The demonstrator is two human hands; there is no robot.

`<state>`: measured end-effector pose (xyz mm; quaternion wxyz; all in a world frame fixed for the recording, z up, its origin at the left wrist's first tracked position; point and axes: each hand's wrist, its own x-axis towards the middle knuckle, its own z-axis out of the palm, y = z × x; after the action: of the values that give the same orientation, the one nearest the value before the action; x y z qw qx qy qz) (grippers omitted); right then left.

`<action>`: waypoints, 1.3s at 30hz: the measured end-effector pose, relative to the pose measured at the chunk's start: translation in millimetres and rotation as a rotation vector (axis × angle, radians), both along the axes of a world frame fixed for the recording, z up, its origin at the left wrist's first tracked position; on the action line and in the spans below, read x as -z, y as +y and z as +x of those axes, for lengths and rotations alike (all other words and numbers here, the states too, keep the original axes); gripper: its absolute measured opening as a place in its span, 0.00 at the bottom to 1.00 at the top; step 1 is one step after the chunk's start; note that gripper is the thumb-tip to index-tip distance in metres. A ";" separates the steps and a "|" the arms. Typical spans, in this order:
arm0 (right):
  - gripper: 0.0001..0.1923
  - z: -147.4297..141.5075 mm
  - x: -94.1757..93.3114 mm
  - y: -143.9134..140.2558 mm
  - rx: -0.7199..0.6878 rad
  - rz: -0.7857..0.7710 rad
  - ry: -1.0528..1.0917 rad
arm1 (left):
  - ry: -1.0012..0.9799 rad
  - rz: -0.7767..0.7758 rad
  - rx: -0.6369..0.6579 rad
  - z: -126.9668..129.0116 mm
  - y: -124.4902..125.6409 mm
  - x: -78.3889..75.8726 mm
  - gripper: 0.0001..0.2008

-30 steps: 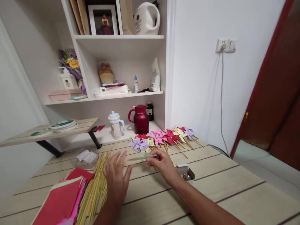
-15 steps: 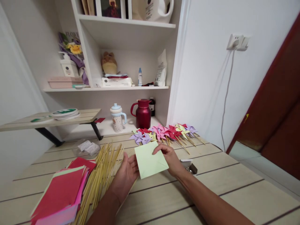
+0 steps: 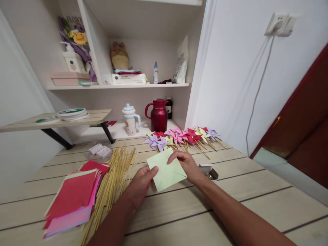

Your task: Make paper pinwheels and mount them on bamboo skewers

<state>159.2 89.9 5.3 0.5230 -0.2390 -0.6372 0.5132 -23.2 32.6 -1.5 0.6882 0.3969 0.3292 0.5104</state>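
A square of pale green paper point(image 3: 164, 171) is held above the table between both hands, with slits running in from its corners. My left hand point(image 3: 144, 181) grips its left edge, the thumb lying on top and the fingers underneath. On the right side, my right hand point(image 3: 186, 166) pinches the sheet, its index finger bent over the upper face. Beyond the paper lie several finished paper pinwheels point(image 3: 176, 135) on sticks, in purple, pink, red and yellow. Left of my left hand are a heap of thin wooden sticks point(image 3: 112, 181) and a stack of coloured paper point(image 3: 73, 194).
A small open box point(image 3: 208, 172) with shiny metal bits sits right of my right hand. A clear container point(image 3: 98, 151) with white packets stands behind the sticks. At the back are a red jug point(image 3: 159, 116), a lidded cup point(image 3: 130, 119) and a raised wooden stand point(image 3: 94, 118).
My left hand has closed on the paper's left edge, its thumb coming down on top. The right hand keeps its pinch. The camera view has tilted down slightly.
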 end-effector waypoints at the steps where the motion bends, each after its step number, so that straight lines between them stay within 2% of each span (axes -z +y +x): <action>1: 0.05 -1.4 -0.1 -0.2 0.006 0.011 0.001 | 0.011 -0.012 -0.028 0.2 0.4 -0.9 0.17; 3: 0.17 -4.1 0.9 0.4 0.034 0.035 -0.008 | -0.022 -0.051 -0.123 -2.0 2.5 -5.0 0.15; 5: 0.27 -6.4 3.4 1.1 0.106 0.098 -0.147 | -0.110 -0.084 -0.277 -8.4 6.0 -11.8 0.13; 7: 0.22 -9.5 7.2 -0.7 0.159 0.230 -0.465 | -0.188 -0.072 -0.429 -16.9 9.0 -20.2 0.11; 8: 0.18 -12.0 9.3 -3.3 0.159 0.323 -0.669 | -0.213 -0.057 -0.480 -20.5 9.8 -24.2 0.11; 9: 0.15 -15.7 11.5 -7.2 0.127 0.383 -0.780 | -0.229 -0.045 -0.519 -22.9 9.9 -27.9 0.11; 11: 0.16 -26.6 15.7 -17.6 0.073 0.449 -0.859 | -0.254 -0.039 -0.559 -22.3 8.1 -33.2 0.11; 12: 0.19 -33.2 17.7 -23.3 0.058 0.550 -0.967 | -0.264 -0.042 -0.562 -19.3 6.2 -34.8 0.10; 15: 0.23 -50.3 22.8 -35.7 0.021 0.753 -1.126 | -0.304 -0.035 -0.495 -4.7 -0.9 -35.2 0.11; 18: 0.19 -51.9 24.9 -33.6 0.014 0.730 -1.055 | -0.335 0.035 -0.390 6.1 -5.6 -30.3 0.16; 21: 0.15 -37.9 20.1 -21.1 0.083 0.453 -0.752 | -0.326 0.017 -0.402 9.1 -5.6 -21.6 0.18; 23: 0.17 -26.9 13.3 -14.6 0.205 0.252 -0.508 | -0.313 -0.026 -0.411 11.1 -4.5 -15.2 0.19; 24: 0.20 -22.5 9.8 -13.0 0.254 0.207 -0.416 | -0.310 -0.046 -0.406 12.8 -4.1 -12.2 0.19; 26: 0.28 -17.3 5.0 -13.4 0.305 0.227 -0.346 | -0.314 -0.068 -0.391 17.0 -3.5 -7.2 0.20; 28: 0.34 -17.0 4.9 -16.2 0.297 0.284 -0.370 | -0.330 -0.080 -0.389 20.2 -2.6 -3.7 0.20; 32: 0.38 -21.2 14.2 -18.4 0.245 0.361 -0.433 | -0.365 -0.121 -0.382 18.2 1.3 0.1 0.18; 35: 0.31 -20.1 17.7 -13.0 0.255 0.413 -0.398 | -0.360 -0.169 -0.396 14.0 3.3 2.8 0.15; 39: 0.11 -14.6 14.6 -4.7 0.291 0.421 -0.358 | -0.320 -0.203 -0.395 14.0 2.0 7.7 0.12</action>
<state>144.5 85.2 -9.4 0.5084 -0.3006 -0.7706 0.2397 -9.1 34.5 -9.2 0.6548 0.1683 0.3368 0.6553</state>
